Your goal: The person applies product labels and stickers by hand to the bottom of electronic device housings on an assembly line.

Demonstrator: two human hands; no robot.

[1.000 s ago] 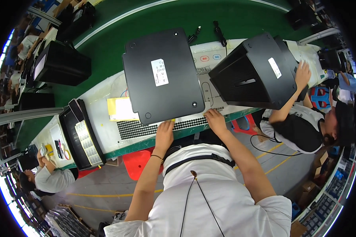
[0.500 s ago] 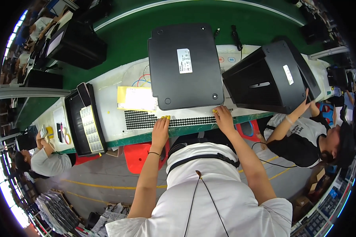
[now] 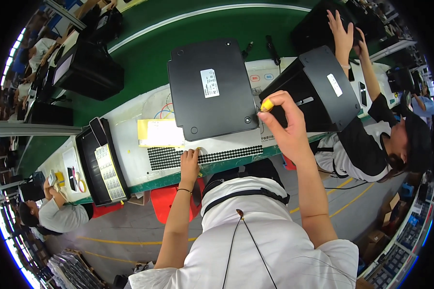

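Observation:
A dark, flat, square panel with a white label lies on the table in front of me. Between it and the near edge is a sheet of small round black pads. My left hand rests its fingertips on this sheet, thumb apart from the fingers. My right hand is raised over the gap between the panel and a large black housing. Its thumb and index finger meet in a pinch; anything between them is too small to make out. Yellow finger covers show on both hands.
A yellow-edged white label sheet lies left of the panel. Farther left stands a black tray with a label sheet and a phone-like device. Beyond the table runs a green surface with black boxes. Co-workers sit on both sides; the right one's arms reach forward.
My right hand has lifted off the pad sheet and risen toward the panel's right edge. My left hand has shifted slightly on the sheet. The right co-worker's hands have left the housing.

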